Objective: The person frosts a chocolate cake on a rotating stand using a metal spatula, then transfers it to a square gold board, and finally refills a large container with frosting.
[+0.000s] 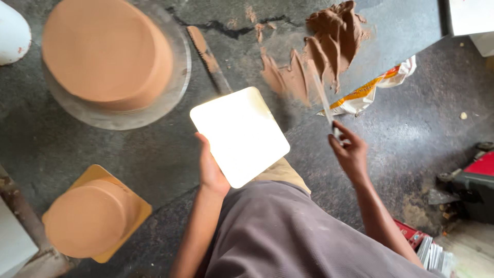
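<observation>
My left hand [212, 170] holds a shiny square board [240, 135] with rounded corners by its lower left edge, just above the dark countertop [154, 154]. My right hand [350, 152] grips the handle of a long palette knife [320, 92]; its blade reaches up into a smeared heap of brown frosting [329, 41] on the counter. A large round cake [105, 51] coated in brown frosting sits on a clear glass turntable [177, 77] at the upper left. A smaller frosted cake [87, 219] rests on a gold square board [136, 208] at the lower left.
A frosting-coated serrated knife [208, 56] lies between the large cake and the frosting heap. A crumpled white and orange bag [375, 87] hangs at the counter edge. On the floor to the right are a red and black object [471, 180] and stacked items [429, 249].
</observation>
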